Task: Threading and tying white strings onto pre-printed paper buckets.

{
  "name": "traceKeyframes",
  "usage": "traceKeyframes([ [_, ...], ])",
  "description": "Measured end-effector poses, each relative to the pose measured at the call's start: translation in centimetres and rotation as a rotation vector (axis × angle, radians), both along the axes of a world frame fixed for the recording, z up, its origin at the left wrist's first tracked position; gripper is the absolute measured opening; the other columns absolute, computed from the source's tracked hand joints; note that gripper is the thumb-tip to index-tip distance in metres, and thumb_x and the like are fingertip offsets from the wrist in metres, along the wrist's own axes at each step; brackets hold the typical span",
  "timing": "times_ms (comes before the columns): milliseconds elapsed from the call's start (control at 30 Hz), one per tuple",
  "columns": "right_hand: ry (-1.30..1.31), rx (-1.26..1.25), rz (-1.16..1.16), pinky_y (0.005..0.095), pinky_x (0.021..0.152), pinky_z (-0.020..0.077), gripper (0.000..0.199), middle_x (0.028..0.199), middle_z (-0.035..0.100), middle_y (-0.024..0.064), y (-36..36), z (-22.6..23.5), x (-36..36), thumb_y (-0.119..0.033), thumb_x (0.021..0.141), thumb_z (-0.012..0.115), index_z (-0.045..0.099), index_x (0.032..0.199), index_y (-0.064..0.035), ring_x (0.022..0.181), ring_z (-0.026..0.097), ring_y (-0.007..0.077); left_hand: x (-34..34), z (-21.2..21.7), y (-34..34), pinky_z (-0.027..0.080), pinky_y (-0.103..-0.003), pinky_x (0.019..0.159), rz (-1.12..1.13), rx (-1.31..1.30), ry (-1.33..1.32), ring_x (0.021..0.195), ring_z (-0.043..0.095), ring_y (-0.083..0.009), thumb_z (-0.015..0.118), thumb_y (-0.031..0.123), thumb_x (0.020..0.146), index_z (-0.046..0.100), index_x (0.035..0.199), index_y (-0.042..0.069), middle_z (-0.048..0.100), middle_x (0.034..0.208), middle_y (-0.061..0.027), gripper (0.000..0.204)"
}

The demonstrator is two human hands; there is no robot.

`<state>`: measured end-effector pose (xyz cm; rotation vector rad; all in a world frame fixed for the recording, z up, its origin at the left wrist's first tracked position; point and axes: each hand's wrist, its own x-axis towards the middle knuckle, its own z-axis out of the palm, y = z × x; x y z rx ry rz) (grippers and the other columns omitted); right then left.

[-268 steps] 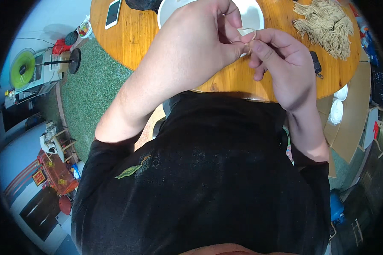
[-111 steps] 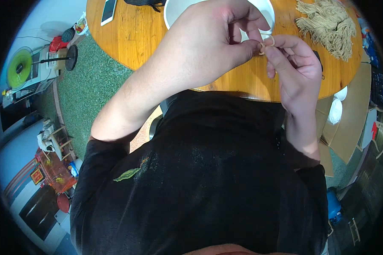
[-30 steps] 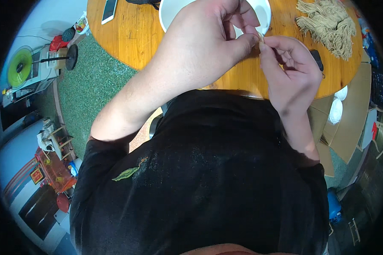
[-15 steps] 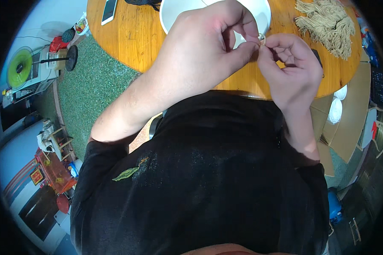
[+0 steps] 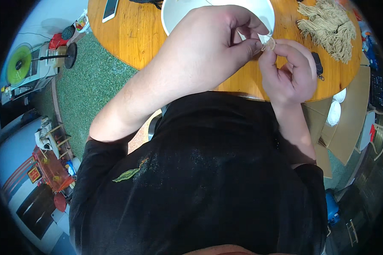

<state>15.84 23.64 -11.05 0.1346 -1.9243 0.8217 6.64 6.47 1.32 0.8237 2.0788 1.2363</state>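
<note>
A green speckled floor point(image 5: 93, 72) runs beside a round, orange-toned wooden worktop point(image 5: 123, 46), with a standing fan point(image 5: 19, 63) off to the left and flattened cardboard point(image 5: 349, 119) on the right. A phone point(image 5: 110, 9) and a small dark fob point(image 5: 316, 63) lie near opposite sides of the worktop, apart from the hands, probably so they stay out of the way. The tan yarn bundle point(image 5: 327, 32) rests on the right, beyond the right hand point(image 5: 288, 70), perhaps to be easily reached. The white bowl point(image 5: 172, 19) sits behind the left hand point(image 5: 208, 46), which hides much of it.

Both hands meet above the worktop at the bowl's near right edge, around a short tan strand point(image 5: 269, 43). The right thumb and forefinger are closed on it, the other fingers curled into the palm. The left fingers arch over with a gap showing inside the curl; the thumb tip meets the strand, but I cannot tell whether it is pinched there. Holding it tip to tip like this seems suited to so small a thing.

The strand is thin and pale, bent into a little loop by the right fingertips; whether it is knotted is too small to tell. Its colour is close to the bundle's.
</note>
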Motion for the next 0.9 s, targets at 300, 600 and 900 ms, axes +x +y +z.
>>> traceKeyframes([
  [300, 0.044, 0.121, 0.017, 0.0297, 0.073, 0.0617, 0.024, 0.095, 0.077, 0.0093, 0.8, -0.3, 0.1, 0.005, 0.076, 0.087, 0.076, 0.095, -0.0052, 0.081, 0.075, 0.0233, -0.2, 1.5, 0.6, 0.056, -0.032, 0.072, -0.064, -0.104, 0.021, 0.077, 0.073, -0.0201, 0.072, 0.004, 0.097, 0.077, 0.109, -0.004, 0.076, 0.087, -0.0167, 0.015],
  [600, 0.114, 0.192, 0.029, 0.0298, 0.073, 0.0622, 0.023, 0.099, 0.078, 0.0074, 1.1, -0.4, -0.1, 0.003, 0.077, 0.087, 0.077, 0.095, -0.0057, 0.082, 0.075, 0.0218, -1.2, 1.4, 0.7, 0.054, -0.032, 0.068, -0.091, -0.111, -0.082, 0.071, 0.067, -0.0167, 0.073, 0.006, 0.096, 0.077, 0.106, -0.005, 0.075, 0.083, -0.0134, 0.014],
  [900, 0.106, 0.212, 0.030, 0.0295, 0.074, 0.0631, 0.024, 0.098, 0.079, 0.0068, 1.1, -0.1, -0.1, 0.002, 0.076, 0.088, 0.077, 0.096, -0.0068, 0.084, 0.076, 0.0215, -1.2, 1.1, 0.8, 0.054, -0.031, 0.066, -0.077, -0.120, -0.034, 0.069, 0.066, -0.0155, 0.075, 0.010, 0.094, 0.077, 0.103, -0.004, 0.074, 0.081, -0.0112, 0.017],
])
